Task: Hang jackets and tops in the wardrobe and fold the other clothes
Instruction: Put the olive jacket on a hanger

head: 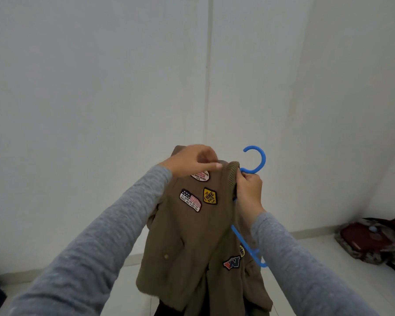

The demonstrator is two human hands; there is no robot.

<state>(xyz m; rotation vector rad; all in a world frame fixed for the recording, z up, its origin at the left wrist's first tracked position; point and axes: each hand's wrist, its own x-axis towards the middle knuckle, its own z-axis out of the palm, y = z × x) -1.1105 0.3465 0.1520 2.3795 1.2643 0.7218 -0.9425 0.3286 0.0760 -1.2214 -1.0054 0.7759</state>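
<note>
While the brown patched jacket point(192, 236) hangs in the air in front of the person, held up before a pale wall, it looks only half seated on the blue hanger point(259, 159): one hanger arm juts out bare below the right hand, outside the cloth. The right hand point(249, 190) has its fingers curled round the hanger's neck just under the hook, with the ribbed collar bunched against them. The left hand point(192, 163) pinches the fabric at the jacket's top beside the collar. To do this step well, I judge that the left hand should lift and open that shoulder while the right steers the bare arm inside, then level the collar round the hook. A dark red bag point(369, 240) lies on the floor in the right corner.
</note>
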